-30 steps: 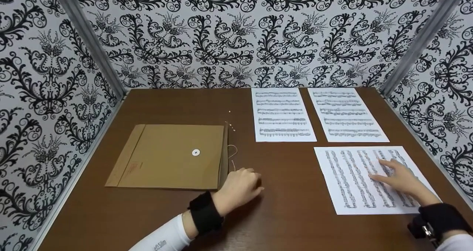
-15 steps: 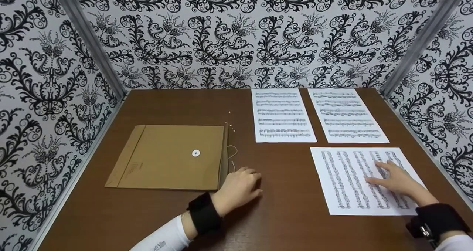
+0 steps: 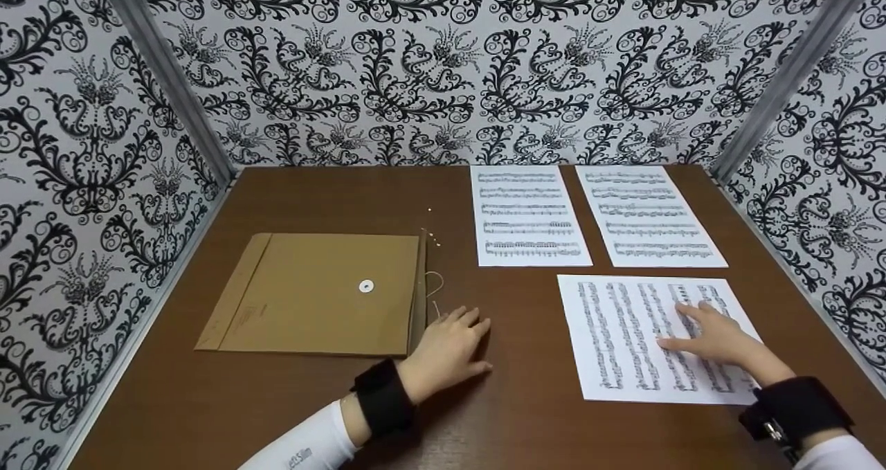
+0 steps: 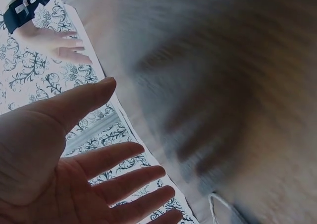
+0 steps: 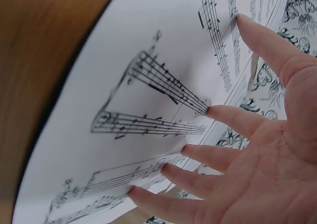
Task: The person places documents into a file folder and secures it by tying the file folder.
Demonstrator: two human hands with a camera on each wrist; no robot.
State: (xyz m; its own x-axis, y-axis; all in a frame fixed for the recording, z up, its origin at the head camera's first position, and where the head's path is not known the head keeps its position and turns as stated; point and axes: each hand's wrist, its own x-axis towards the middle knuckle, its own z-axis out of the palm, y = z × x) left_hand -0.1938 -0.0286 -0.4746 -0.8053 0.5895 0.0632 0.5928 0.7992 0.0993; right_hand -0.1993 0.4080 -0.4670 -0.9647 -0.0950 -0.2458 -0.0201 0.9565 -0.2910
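To the right of the brown envelope [image 3: 311, 293], the nearest sheet of music [image 3: 630, 338] lies turned sideways on the bench [image 3: 526, 428], with the right hand [image 3: 713, 335] over it — fingers spread apart, tips touching the paper, gripping nothing. Just beside the envelope's right edge, near its string [image 3: 441, 282], the left hand [image 3: 446, 352] has its fingers extended and slightly parted — holding nothing. Farther back, also right of the envelope, a second sheet [image 3: 529, 217] and a third sheet [image 3: 647, 217] lie side by side.

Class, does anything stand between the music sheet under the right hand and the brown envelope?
Yes: the left hand, by the near right corner of the brown envelope. A thin string loops out from its right edge, toward the music sheet.
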